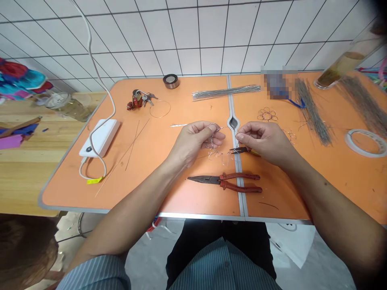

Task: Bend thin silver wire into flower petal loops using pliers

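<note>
My left hand [196, 139] is closed in a pinch on a thin looped wire piece [216, 151] held just above the orange table [169, 173]. My right hand [263, 139] pinches the free end of the same wire near the table's centre seam. Small yellow-handled cutters [243, 150] lie under my right hand. Red-handled long-nose pliers [225, 182] lie on the table just in front of both hands.
A bundle of straight wires [225, 92] lies at the back, more wire bundles [311, 110] at the right. A finished wire flower [267, 115], tape rolls [171, 80] [365, 141], keys [139, 98], a white power bank [99, 137] with cable, and a glass jar [341, 66] stand around.
</note>
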The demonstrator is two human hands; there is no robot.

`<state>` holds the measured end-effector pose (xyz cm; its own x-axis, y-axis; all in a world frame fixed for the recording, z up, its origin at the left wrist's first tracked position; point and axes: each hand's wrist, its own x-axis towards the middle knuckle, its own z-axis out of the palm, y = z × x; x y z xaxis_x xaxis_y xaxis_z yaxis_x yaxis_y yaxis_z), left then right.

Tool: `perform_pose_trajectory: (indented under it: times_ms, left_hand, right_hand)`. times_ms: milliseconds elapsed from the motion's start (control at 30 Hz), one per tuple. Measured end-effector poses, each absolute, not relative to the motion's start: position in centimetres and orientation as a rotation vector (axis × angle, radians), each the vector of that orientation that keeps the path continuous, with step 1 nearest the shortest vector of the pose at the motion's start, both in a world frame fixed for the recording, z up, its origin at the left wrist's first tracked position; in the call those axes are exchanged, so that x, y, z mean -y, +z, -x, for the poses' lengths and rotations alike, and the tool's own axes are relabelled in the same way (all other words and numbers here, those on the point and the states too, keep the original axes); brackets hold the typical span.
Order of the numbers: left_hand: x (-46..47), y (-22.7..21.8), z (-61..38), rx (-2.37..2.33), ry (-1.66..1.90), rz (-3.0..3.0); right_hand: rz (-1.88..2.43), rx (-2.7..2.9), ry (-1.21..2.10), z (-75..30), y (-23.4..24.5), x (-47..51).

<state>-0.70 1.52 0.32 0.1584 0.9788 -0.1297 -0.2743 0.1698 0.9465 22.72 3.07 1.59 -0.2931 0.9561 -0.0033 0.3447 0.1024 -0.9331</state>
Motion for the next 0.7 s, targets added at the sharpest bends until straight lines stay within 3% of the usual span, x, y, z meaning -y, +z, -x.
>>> perform_pose_trajectory:
  times_ms: [700]
  left_hand:
    - [-1.79,-0.05,0.66,-0.94,1.074,-0.899]
  right_hand:
    - [1.276,1.72,1.234,-22.5,1.46,-2.86]
